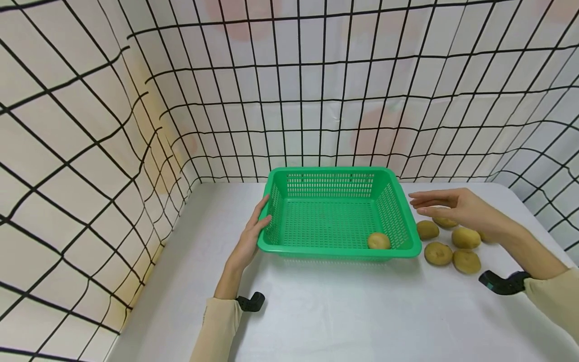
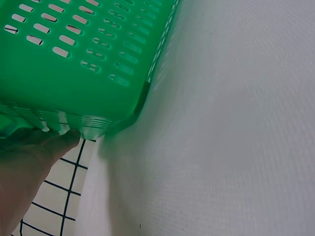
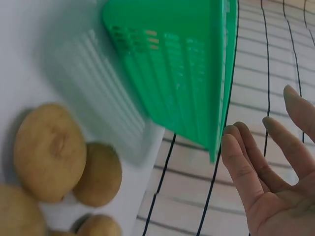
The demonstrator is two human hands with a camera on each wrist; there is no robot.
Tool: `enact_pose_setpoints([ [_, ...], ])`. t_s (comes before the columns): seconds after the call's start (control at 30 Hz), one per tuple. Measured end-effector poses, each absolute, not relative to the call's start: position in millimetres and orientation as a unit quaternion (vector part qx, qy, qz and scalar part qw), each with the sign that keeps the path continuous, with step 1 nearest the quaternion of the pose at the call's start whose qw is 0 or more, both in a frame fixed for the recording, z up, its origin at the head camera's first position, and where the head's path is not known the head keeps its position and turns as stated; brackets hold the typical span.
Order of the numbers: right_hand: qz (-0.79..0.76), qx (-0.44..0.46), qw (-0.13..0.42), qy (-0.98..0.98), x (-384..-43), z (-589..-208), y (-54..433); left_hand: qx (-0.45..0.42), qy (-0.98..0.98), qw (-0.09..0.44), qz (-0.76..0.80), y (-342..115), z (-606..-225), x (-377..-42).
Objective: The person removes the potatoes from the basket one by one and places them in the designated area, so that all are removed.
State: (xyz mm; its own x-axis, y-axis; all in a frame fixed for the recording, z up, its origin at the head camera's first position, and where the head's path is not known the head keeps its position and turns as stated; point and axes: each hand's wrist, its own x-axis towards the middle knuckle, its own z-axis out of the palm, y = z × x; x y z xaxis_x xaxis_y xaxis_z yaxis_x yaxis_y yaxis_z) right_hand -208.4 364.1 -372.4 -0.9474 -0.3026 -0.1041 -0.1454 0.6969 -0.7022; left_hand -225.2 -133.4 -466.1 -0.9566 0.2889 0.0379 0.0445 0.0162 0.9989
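Observation:
A green perforated plastic basket [image 1: 327, 221] stands on the white table, and a single potato [image 1: 378, 241] lies in its near right corner. My left hand [image 1: 247, 241] grips the basket's left side at the rim; the left wrist view shows that hand [image 2: 29, 157] against the outer wall, its far fingers partly hidden. To the right of the basket, my right hand [image 1: 461, 208] hovers with fingers extended and nothing in them. Beneath it lie several loose potatoes [image 1: 466, 238], some partly covered by the hand. In the right wrist view, the fingertips [image 3: 230, 142] are close to the basket's rim.
Black wire grid panels [image 1: 316, 85] rise behind the table and along both sides, with white sheeting beyond them. White covering lies over the table [image 1: 325, 311]. Dark wrist cameras [image 1: 504, 282] are strapped to both wrists.

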Motion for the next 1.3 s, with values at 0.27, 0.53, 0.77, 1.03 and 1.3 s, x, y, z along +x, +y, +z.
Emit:
enact_pose_setpoints([
  [0.27, -0.371, -0.172, 0.112, 0.906, -216.3, -373.3, 329.8, 0.117, 0.709, 0.092, 0.689, -133.7, -464.4, -224.5],
  [0.53, -0.401, -0.226, 0.121, 0.88, -217.1, -378.0, 304.2, 0.117, 0.71, 0.092, 0.689, -133.4, -463.4, -222.8],
  [0.77, -0.369, -0.252, 0.122, 0.886, -218.1, -387.7, 286.7, 0.115, 0.71, 0.091, 0.689, -133.0, -464.2, -223.4],
  [1.03, -0.329, -0.269, 0.16, 0.891, -225.4, -389.0, 272.7, 0.116, 0.708, 0.088, 0.691, -135.1, -465.4, -223.4],
  [1.3, -0.284, -0.264, 0.217, 0.896, -228.8, -381.5, 265.7, 0.12, 0.71, 0.09, 0.689, -134.3, -464.3, -223.0],
])
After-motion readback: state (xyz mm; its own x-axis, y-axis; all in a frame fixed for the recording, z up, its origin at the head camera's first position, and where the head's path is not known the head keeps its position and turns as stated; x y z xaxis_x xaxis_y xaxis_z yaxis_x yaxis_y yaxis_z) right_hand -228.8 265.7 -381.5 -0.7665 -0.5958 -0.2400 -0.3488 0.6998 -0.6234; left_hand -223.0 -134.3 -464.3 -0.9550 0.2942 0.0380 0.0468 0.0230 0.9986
